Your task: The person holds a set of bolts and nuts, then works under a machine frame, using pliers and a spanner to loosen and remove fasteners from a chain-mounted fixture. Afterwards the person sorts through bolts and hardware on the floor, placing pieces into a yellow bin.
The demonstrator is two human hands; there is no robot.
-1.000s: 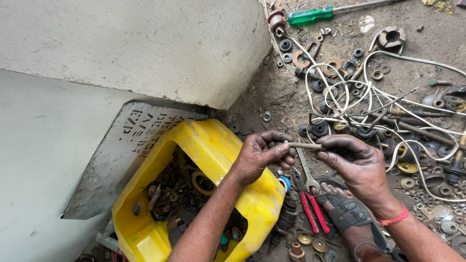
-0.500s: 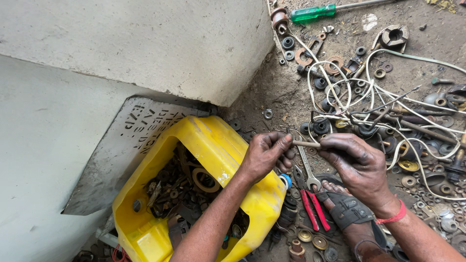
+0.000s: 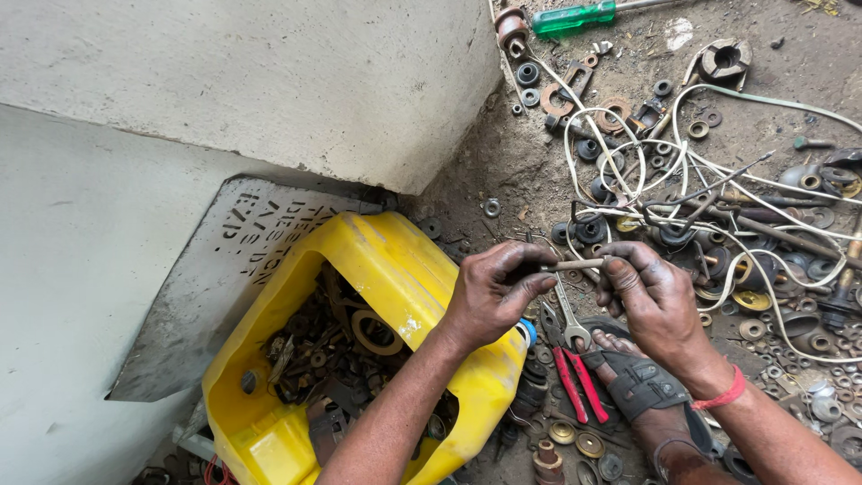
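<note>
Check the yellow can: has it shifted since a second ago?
No. The yellow can keeps its place against the lettered grey slab and the concrete block's corner; the slight offset in frame matches camera motion.

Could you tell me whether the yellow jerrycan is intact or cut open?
Cut open: the yellow jerrycan lies on its side, a large hole exposing the scrap metal parts inside.

Both arms were bare to the elbow, no sleeves, no gloves. The left hand (image 3: 492, 292) and right hand (image 3: 654, 301) were smeared w/ dark grease & grime, esp. over knuckles and fingers (image 3: 620, 269). A thin red band (image 3: 724, 395) circled the right wrist. One foot showed below, in a dark strapped sandal (image 3: 642, 386), dusty, w/ bare toes poking out.
</note>
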